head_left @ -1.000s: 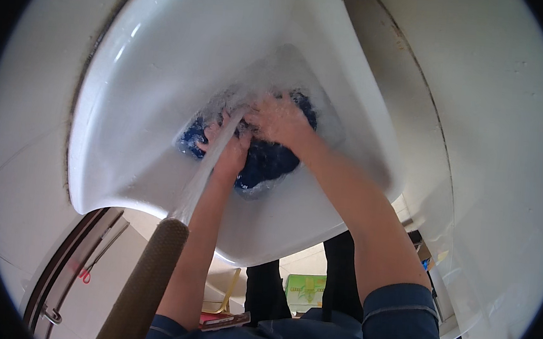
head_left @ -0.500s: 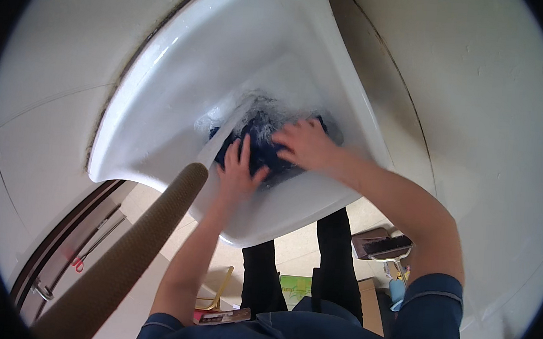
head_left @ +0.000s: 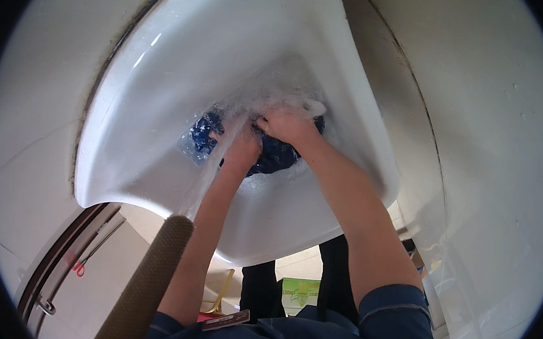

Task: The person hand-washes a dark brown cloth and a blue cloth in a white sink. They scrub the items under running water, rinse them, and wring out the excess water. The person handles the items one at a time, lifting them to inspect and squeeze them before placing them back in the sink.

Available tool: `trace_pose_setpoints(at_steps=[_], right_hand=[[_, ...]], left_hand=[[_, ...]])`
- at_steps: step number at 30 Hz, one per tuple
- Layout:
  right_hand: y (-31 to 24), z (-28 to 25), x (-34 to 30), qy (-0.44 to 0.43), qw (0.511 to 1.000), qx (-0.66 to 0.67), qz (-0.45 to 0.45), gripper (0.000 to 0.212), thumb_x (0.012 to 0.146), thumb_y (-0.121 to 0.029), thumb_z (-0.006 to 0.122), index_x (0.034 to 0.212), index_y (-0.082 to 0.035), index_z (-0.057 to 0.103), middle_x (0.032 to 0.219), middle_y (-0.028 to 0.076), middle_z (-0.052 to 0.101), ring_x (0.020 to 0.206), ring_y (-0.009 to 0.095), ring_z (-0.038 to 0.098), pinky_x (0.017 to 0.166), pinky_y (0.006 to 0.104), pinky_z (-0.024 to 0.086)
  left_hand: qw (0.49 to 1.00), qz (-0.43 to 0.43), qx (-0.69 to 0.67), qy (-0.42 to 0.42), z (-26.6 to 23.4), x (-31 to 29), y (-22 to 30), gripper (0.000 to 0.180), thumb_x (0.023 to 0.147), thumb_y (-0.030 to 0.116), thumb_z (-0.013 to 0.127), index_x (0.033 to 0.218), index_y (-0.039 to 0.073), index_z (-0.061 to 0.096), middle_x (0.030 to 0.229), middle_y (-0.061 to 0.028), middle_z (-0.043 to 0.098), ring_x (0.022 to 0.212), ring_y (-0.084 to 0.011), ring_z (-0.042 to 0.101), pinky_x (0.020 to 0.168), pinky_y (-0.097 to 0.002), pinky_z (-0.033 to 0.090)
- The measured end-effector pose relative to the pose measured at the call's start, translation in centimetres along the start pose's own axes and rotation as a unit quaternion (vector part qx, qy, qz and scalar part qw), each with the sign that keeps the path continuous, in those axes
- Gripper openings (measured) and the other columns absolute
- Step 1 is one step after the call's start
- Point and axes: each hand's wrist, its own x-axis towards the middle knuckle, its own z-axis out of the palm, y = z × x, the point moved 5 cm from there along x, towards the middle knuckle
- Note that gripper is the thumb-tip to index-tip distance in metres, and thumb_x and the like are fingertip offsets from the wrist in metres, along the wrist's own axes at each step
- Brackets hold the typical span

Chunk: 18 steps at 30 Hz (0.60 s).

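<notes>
A dark blue cloth lies bunched and soaked in foaming water at the bottom of a white corner sink. My right hand is closed on its upper right part, with the fingers curled under and partly hidden by splashing. Just left of it and a little nearer, my left hand grips the cloth's middle, and the water blurs its fingers. A stream of water pours across my left hand from a brownish, textured pipe at the lower left.
Tiled walls meet the sink on both sides. Below its front edge are my dark-trousered legs, a green box and a yellow metal frame. At the left a metal rail runs by red-handled scissors.
Both hands, spread over the cloth before, have pushed farther into the sink, come together and closed on it. The cloth has bunched up, and the pipe sits lower in view.
</notes>
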Motion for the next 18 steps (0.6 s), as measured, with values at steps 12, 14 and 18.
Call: trace_pose_setpoints(at_steps=[12, 14, 18], right_hand=[[3.4, -2.0, -6.1, -0.106, 0.975, 0.154, 0.116, 0.101, 0.058, -0.062, 0.079, 0.135, -0.005, 0.045, 0.126, 0.017, 0.059, 0.118, 0.036, 0.055, 0.098, 0.0394, 0.044], [0.9, -2.6, -7.7, -0.163, 0.973, 0.088, 0.135, 0.089, 0.058, -0.045, 0.082, 0.130, -0.005, 0.049, 0.118, 0.017, 0.063, 0.112, 0.035, 0.058, 0.094, 0.0398, 0.047], [-1.9, -7.9, -10.3, -0.053, 0.954, 0.271, 0.114, 0.070, 0.058, -0.030, 0.076, 0.121, -0.006, 0.055, 0.107, 0.018, 0.065, 0.101, 0.034, 0.061, 0.085, 0.0394, 0.049]], left_hand=[[0.965, -0.064, -0.253, 0.007, -12.8, -6.7, 0.5, 0.073, 0.077, 0.024, 0.073, 0.140, 0.007, 0.040, 0.140, -0.0212, 0.036, 0.129, -0.0386, 0.033, 0.106, -0.0510, 0.028], [0.955, -0.064, -0.288, 0.036, -16.7, -8.0, 0.0, 0.070, 0.078, 0.019, 0.073, 0.138, 0.005, 0.041, 0.137, -0.0209, 0.039, 0.126, -0.0369, 0.037, 0.106, -0.0488, 0.029], [0.944, 0.020, -0.270, 0.186, -27.8, -8.0, 1.1, 0.055, 0.079, 0.012, 0.071, 0.127, -0.001, 0.050, 0.127, -0.0197, 0.049, 0.118, -0.0343, 0.047, 0.102, -0.0466, 0.035]])
